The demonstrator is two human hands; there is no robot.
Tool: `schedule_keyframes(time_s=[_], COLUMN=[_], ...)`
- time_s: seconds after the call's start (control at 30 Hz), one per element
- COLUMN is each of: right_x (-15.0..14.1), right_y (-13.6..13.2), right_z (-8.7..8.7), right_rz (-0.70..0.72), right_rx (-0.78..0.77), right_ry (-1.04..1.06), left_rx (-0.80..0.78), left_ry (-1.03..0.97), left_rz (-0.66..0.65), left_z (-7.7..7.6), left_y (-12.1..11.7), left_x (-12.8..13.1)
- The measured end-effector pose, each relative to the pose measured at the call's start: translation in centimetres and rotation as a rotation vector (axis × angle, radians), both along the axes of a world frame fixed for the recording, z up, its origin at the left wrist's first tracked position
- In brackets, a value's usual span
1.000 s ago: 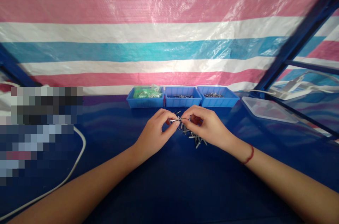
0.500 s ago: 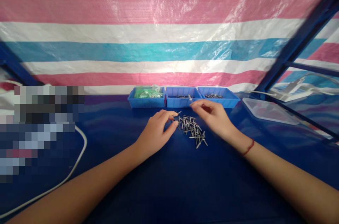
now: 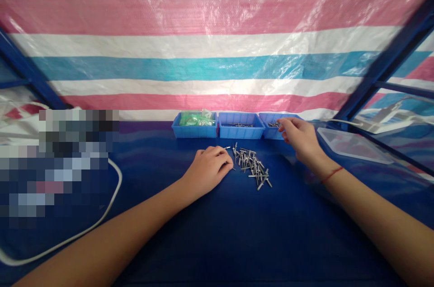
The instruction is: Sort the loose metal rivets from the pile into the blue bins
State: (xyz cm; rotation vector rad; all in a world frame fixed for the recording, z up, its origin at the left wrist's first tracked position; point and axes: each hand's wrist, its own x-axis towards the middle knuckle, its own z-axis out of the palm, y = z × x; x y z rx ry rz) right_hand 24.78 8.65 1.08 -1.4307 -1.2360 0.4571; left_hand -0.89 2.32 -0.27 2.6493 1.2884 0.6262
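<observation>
A loose pile of silver blind rivets [image 3: 254,165] lies on the blue table. At its left edge, my left hand [image 3: 210,167] rests low with fingers curled and thumb drawn in; a thin rivet pin pokes out by the thumb tip, and the rest is hidden under the fingers. My right hand [image 3: 300,138] hovers over the front of the right blue bin [image 3: 274,133], which has rivets in it. Its thumb and fingertips are slightly apart, and no rivet shows between them. The middle blue bin [image 3: 241,133] also holds some rivets.
Green plastic packaging [image 3: 196,119] fills the left blue bin [image 3: 195,132]. A clear plastic lid [image 3: 352,146] lies at the right, near a blue metal frame post [image 3: 383,61]. A white cable [image 3: 117,187] curves across the table's left side. Striped sheeting [image 3: 217,16] hangs behind.
My right hand has moved right, from before the middle bin to the right bin; the rivet seen in its fingertips no longer shows. My left hand's fingers have closed lower beside the pile.
</observation>
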Motion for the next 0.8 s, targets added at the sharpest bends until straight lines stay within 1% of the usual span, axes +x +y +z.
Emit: schedule_keyframes(time_s=[0.1,0.17,0.23,0.3,0.33,0.4,0.5,0.67,0.8], right_x=[-2.2,-3.8,-5.2,-6.2,-6.4,-6.6,-6.5,-6.5,-6.7], right_y=[-1.7,-3.3,-4.9,-6.1,-6.5,-6.9,-6.7,-6.5,-6.7], right_z=[0.2,0.3,0.5,0.6,0.7,0.7,0.5,0.4,0.4], right_rz=[0.21,0.41,0.629,0.733,0.751,0.743,0.709,0.673,0.64], right_rx=[0.036,0.076,0.099,0.123,0.137,0.171,0.201,0.162,0.158], right_ry=[-0.169,-0.307,-0.447,-0.547,-0.579,-0.608,-0.58,-0.471,-0.412], left_rx=[0.015,0.017,0.002,-0.014,-0.021,-0.036,-0.064,-0.076,-0.05], left_ry=[-0.001,-0.036,-0.131,-0.267,-0.335,-0.443,-0.53,-0.537,-0.5], left_rz=[0.0,-0.004,-0.009,-0.017,-0.022,-0.029,-0.025,-0.03,-0.071], left_z=[-0.2,-0.3,-0.4,-0.5,-0.5,-0.4,-0.2,-0.1,-0.2], left_y=[0.0,0.0,0.1,0.3,0.4,0.5,0.4,0.2,0.2], left_x=[0.0,0.1,0.1,0.1,0.1,0.1,0.2,0.4,0.4])
